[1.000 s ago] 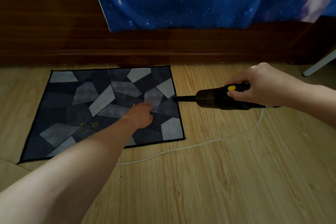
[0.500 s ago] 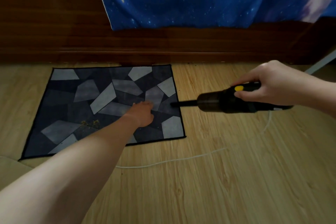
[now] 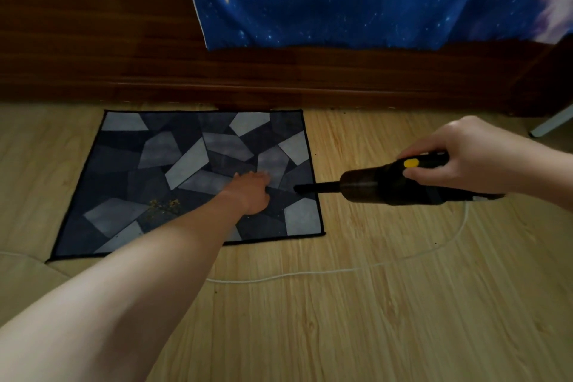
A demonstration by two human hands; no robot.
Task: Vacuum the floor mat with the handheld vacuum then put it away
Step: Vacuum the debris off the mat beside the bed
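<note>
Head: right grip [image 3: 471, 158] holds vacuum [image 3: 387, 186]; nozzle [image 3: 316, 188] near left grip [image 3: 251, 192], flat on mat [image 3: 124, 164].

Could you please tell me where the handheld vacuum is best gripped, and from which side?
Grip the handheld vacuum by its rear handle, from above at the end away from the nozzle, as the right hand does. The body lies roughly level with the nozzle pointing at the floor mat, and the yellow button sits on top within finger reach.
</note>
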